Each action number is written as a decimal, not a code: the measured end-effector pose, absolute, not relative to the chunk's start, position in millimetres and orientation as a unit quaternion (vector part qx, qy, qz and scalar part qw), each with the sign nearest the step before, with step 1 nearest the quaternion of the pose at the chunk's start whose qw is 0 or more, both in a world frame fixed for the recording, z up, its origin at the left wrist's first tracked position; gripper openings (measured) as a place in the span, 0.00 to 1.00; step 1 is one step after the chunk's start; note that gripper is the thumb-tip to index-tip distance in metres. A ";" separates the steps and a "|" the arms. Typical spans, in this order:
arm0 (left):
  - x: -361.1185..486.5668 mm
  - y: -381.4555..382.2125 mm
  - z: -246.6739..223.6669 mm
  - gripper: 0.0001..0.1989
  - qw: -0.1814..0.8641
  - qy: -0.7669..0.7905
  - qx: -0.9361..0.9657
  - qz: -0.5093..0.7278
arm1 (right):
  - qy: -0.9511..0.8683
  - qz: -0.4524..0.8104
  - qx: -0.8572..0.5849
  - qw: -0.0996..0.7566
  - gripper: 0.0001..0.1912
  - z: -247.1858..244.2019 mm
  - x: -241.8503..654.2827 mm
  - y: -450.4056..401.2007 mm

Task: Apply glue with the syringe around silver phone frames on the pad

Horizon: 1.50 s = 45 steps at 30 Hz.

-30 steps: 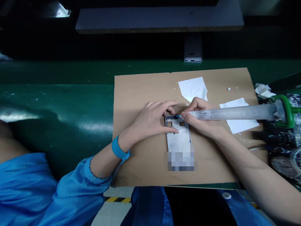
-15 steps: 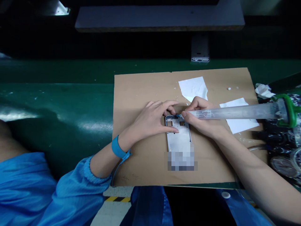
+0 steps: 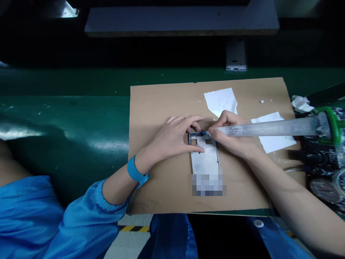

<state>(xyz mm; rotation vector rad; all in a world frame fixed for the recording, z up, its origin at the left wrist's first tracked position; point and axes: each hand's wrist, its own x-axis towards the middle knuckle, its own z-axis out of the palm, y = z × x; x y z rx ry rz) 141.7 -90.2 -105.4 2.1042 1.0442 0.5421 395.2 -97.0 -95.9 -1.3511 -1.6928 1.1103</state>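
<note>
A silver phone frame (image 3: 205,163) lies flat on a sheet of cardboard, its lower end blurred out by pixelation. My left hand (image 3: 176,138), with a blue wrist strap (image 3: 134,169), steadies the frame. Its thumb rests on the face and its fingers curl at the top edge. In my right hand (image 3: 229,135) is a dispensing syringe (image 3: 277,127), a long cloudy tube with a green end fitting (image 3: 333,126). My fingers pinch it near the tip. The blue nozzle (image 3: 205,132) is at the frame's top edge; whether it touches cannot be made out.
Two white paper pieces (image 3: 221,100) (image 3: 273,142) lie on the cardboard (image 3: 159,104). Crumpled tissue (image 3: 302,103) and a round gauge (image 3: 326,190) are on the right. Another phone frame (image 3: 236,57) lies on the green surface (image 3: 81,81) behind, below a grey shelf (image 3: 180,21).
The phone frame at the back has shifted right along with specks on the green strip. My hands, the syringe and the phone frame between them look almost still.
</note>
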 end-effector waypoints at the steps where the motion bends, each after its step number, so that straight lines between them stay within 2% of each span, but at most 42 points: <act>1: 141.7 -90.2 -105.6 0.42 0.358 0.405 0.815 0.209 | -0.654 0.425 -0.521 0.347 0.16 -95.9 395.4 -96.9; 13: 141.3 -89.8 -108.6 0.41 0.358 0.406 0.815 0.207 | -0.646 0.428 -0.524 0.353 0.15 -98.8 395.5 -97.4; 20: 141.7 -89.7 -109.0 0.41 0.360 0.405 0.814 0.210 | -0.649 0.436 -0.532 0.327 0.17 -91.6 395.8 -95.9; 45: 141.9 -90.1 -106.5 0.41 0.363 0.409 0.812 0.203 | -0.651 0.426 -0.525 0.345 0.15 -90.3 394.2 -94.7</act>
